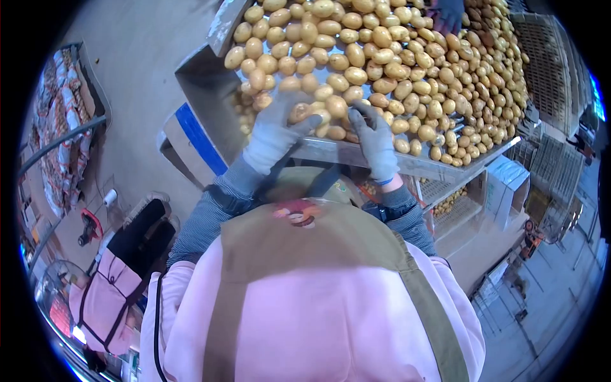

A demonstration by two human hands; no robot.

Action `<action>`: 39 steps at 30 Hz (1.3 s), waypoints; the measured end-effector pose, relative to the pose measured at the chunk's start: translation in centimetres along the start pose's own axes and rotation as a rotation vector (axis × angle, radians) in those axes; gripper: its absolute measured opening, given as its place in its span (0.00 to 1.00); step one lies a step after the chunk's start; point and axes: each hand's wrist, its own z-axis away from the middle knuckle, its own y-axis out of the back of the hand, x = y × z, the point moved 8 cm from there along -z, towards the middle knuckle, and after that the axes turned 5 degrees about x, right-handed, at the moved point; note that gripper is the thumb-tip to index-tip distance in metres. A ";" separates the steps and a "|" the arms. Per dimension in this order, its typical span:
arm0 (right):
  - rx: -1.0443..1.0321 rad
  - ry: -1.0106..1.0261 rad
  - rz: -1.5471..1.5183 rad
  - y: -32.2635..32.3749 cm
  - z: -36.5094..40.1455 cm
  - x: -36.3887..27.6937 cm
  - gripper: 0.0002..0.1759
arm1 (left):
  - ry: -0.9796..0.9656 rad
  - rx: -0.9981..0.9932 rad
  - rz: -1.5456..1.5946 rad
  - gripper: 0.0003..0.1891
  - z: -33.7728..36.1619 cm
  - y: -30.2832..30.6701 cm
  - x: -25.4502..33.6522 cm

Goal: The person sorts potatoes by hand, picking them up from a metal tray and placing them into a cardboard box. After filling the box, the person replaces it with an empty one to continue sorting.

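Note:
Many yellow potatoes (382,37) lie spread over a metal sorting table (356,153). My left hand (278,127), in a pale grey glove, reaches over the table's near left corner. Its fingers are apart and partly blurred, beside a reddish-brown potato (299,113); whether they touch it is unclear. To the right, my right hand (374,137), gloved the same way with darker fingertips, is over the near edge. Its fingers are curled close to several potatoes, and what they hold, if anything, is hidden.
Another person's gloved hand (447,16) is among the potatoes at the far side. Stacked crates (547,70) stand at the right, a white-blue box (506,184) below them. A person in pink (108,293) is at lower left, near filled sacks (63,127).

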 end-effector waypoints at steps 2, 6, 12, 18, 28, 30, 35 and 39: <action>0.074 0.522 0.650 -0.7 -0.5 -1.6 0.39 | 0.004 0.014 -0.005 0.23 0.8 0.7 -1.0; -0.116 0.709 0.899 -9.2 0.5 -1.3 0.40 | 0.000 0.042 0.009 0.20 1.4 1.3 -1.8; 0.087 1.112 0.782 -12.6 -5.0 -6.5 0.23 | 0.074 0.215 0.246 0.18 1.9 5.9 -5.8; -0.287 1.186 0.937 -20.4 -2.4 -6.5 0.19 | 0.412 0.549 0.394 0.21 1.2 10.5 -11.1; 0.003 1.008 0.894 -7.1 2.0 -2.1 0.17 | 0.376 0.073 0.114 0.19 -2.4 8.9 -18.4; -0.180 0.987 0.827 -11.0 1.3 -1.8 0.21 | 0.348 0.048 0.337 0.18 -2.4 7.6 -15.9; -0.233 0.834 0.941 -13.7 -6.8 -7.2 0.21 | 0.465 0.141 0.322 0.19 -5.0 9.1 -15.1; -0.040 0.808 1.239 -13.5 -10.0 -9.6 0.23 | 0.456 0.065 -0.038 0.20 -6.4 9.8 -14.1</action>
